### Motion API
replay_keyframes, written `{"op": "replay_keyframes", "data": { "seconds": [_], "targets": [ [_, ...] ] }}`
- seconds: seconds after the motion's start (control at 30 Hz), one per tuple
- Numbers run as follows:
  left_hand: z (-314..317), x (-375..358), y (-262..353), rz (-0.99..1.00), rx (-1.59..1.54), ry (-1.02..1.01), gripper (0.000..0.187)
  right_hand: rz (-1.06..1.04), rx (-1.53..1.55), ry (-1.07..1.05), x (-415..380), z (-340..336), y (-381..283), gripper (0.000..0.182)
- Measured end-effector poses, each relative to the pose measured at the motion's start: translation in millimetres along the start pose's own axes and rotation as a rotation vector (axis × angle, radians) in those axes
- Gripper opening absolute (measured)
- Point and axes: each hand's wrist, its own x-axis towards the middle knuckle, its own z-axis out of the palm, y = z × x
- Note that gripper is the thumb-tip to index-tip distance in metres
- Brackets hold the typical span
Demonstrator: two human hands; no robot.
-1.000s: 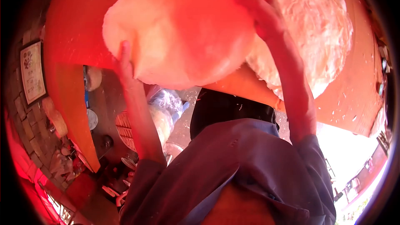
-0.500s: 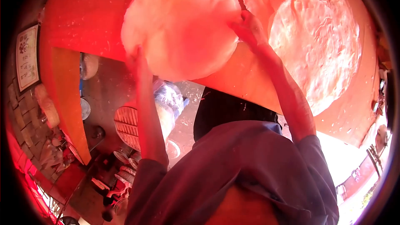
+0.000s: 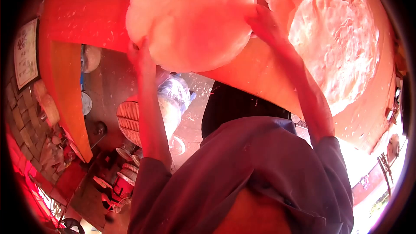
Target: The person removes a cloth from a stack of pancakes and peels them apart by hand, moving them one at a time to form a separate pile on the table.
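Observation:
A large, thin round dough sheet (image 3: 195, 21) hangs over the near edge of the orange table. My left hand (image 3: 141, 54) is closed on its lower left rim, the thumb side against the dough. On the opposite side, my right hand (image 3: 264, 24) pinches the right rim; those fingers are slightly smeared and partly hidden. To the right of my right forearm lie several overlapping dough sheets (image 3: 331, 52), wrinkled and dusted pale.
The orange tabletop (image 3: 255, 67) has flour specks. Below left are a slatted round wooden lid (image 3: 129, 121), a clear plastic bag (image 3: 173, 91) and stacked containers (image 3: 128, 173). A framed sign (image 3: 27, 54) hangs at far left.
Both hands have moved slightly up and apart with the dough sheet, which now reaches a little wider to the right. The surroundings have shifted a little in view.

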Motion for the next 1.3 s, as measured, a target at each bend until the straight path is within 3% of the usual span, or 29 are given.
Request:
{"op": "replay_keyframes", "data": {
  "seconds": [0.07, 0.13, 0.17, 0.27, 0.33, 0.4, 0.43, 0.5, 0.57, 0.63, 0.7, 0.8, 0.9, 1.0, 1.07, 1.17, 1.23, 1.27, 1.3],
  "targets": [
    [-21, 2, -12, 0.062, -0.002, 0.037, 0.037, -0.036, -0.097, 0.053, 0, 2, 2, 0.032],
    [-26, -13, -12, 0.111, -0.004, 0.083, 0.037, -0.148, -0.407, 0.146, -17, -11, -7, 0.035],
    [-25, -30, 0, 0.111, -0.002, 0.102, 0.038, -0.245, -0.326, 0.117, -35, -19, -4, 0.042],
    [-10, -56, 35, 0.203, 0.260, 0.212, 0.039, -0.084, -0.225, 0.122, -92, -45, -35, 0.045],
    [7, -79, 57, 0.241, 0.294, 0.254, 0.038, -0.253, -0.446, 0.359, -125, -78, -25, 0.041],
    [32, -97, 77, 0.304, 0.372, 0.202, 0.034, -0.146, -0.523, 0.501, -157, -121, -5, 0.029],
    [42, -102, 80, 0.299, 0.360, 0.185, 0.034, -0.109, -0.586, 0.540, -174, -142, 8, 0.038],
    [62, -114, 83, 0.289, 0.246, 0.001, 0.031, 0.015, -0.946, 0.373, -214, -173, 24, 0.058],
    [89, -139, 85, 0.247, 0.205, -0.068, 0.028, 0.024, -0.952, 0.226, -245, -180, 38, 0.077],
    [108, -155, 70, 0.177, 0.142, -0.424, 0.025, -0.006, -0.965, 0.179, -261, -187, 51, 0.080],
    [125, -178, 59, -0.128, 0.042, -0.636, 0.023, -0.046, -1.086, 0.271, -269, -198, 68, 0.077],
    [147, -224, 62, -0.184, 0.027, -0.728, 0.021, -0.100, -1.021, 0.325, -274, -217, 78, 0.071],
    [167, -247, 57, -0.111, 0.047, -0.816, 0.022, -0.282, -1.057, 0.291, -262, -224, 79, 0.065],
    [194, -270, 69, -0.123, 0.093, -0.799, 0.022, -0.411, -0.996, 0.272, -254, -241, 95, 0.058],
    [205, -285, 69, -0.138, 0.110, -0.783, 0.022, -0.515, -0.999, 0.413, -250, -250, 99, 0.049],
    [217, -313, 46, -0.235, 0.063, -0.887, 0.017, -0.566, -1.016, 0.424, -230, -259, 101, 0.035],
    [222, -327, 30, -0.409, 0.071, -0.942, 0.016, -0.644, -0.924, 0.271, -203, -288, 104, 0.018],
    [226, -332, 29, -0.404, 0.079, -0.938, 0.016, -0.717, -0.804, 0.340, -197, -301, 76, 0.011],
    [230, -337, 28, -0.459, 0.069, -0.955, 0.016, -0.648, -0.722, 0.424, -194, -320, 48, 0.013]
  ]
}}
